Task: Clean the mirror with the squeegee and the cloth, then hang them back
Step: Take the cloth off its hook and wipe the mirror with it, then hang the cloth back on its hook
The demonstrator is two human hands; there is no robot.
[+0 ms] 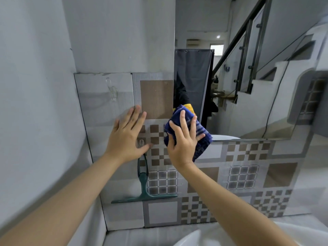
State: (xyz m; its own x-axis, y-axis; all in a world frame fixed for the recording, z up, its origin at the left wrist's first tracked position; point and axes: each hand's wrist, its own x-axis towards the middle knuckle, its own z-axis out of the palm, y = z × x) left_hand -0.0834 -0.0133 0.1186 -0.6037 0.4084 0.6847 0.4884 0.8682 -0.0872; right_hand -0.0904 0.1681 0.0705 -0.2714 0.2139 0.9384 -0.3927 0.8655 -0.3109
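My right hand (182, 139) presses a dark blue checked cloth (204, 139) against the lower left corner of the mirror (248, 77). A bit of yellow shows at the cloth's top edge. My left hand (127, 137) lies flat with spread fingers on the tiled wall, just left of the mirror. Below that hand a green squeegee (143, 185) hangs by its handle from a clear hook (141, 142), blade down and slightly tilted. The hand's thumb partly covers this hook.
A second clear hook (112, 89) sits higher on the tile, up and left of my left hand, with nothing on it. A white basin rim (195, 237) shows at the bottom. A plain wall (35, 103) closes in on the left.
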